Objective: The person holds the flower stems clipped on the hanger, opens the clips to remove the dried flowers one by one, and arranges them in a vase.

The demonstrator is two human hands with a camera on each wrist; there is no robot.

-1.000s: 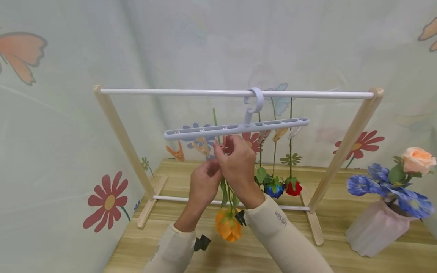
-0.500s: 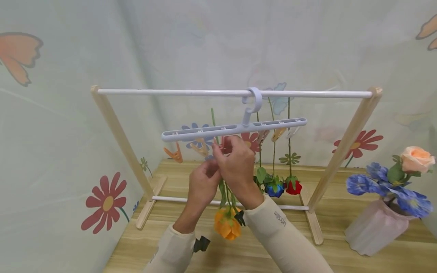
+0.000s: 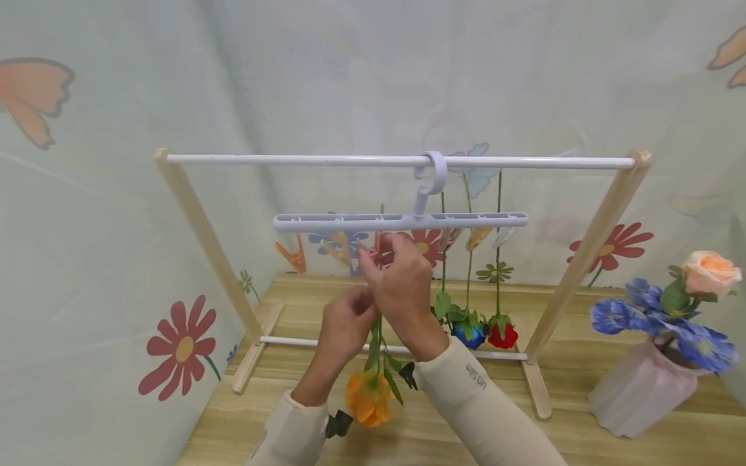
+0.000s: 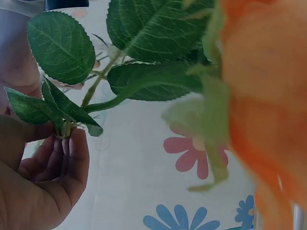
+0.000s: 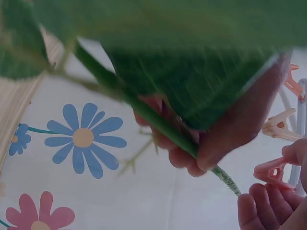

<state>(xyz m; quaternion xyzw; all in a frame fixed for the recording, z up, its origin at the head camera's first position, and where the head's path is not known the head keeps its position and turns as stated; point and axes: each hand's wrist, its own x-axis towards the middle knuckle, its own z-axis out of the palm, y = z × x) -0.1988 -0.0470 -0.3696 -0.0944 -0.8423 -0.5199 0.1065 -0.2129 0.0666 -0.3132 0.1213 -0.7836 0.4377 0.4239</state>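
An artificial orange flower (image 3: 368,398) hangs head down. My left hand (image 3: 348,323) pinches its green stem (image 5: 158,122) between thumb and fingers, below the white clip hanger (image 3: 344,224). Just above it, my right hand (image 3: 402,285) grips a pink clip (image 5: 273,172) on the hanger. The upper stem passes behind the right fingers, and I cannot tell whether it lies in the clip's jaws. The flower's leaves (image 4: 62,48) and blurred petals (image 4: 268,86) fill much of the left wrist view.
An orange clip (image 3: 293,254) and a beige clip (image 3: 337,249) hang to the left. On the right, clips hold a blue flower (image 3: 469,335), a red rose (image 3: 503,334) and another stem. The hanger hooks on a rack bar (image 3: 280,160). A vase (image 3: 644,391) with flowers stands right.
The hanger has swung from tilted to nearly level. The orange flower has shifted left and slightly down, and its stem tip sits lower and further right. Both hands keep their hold.
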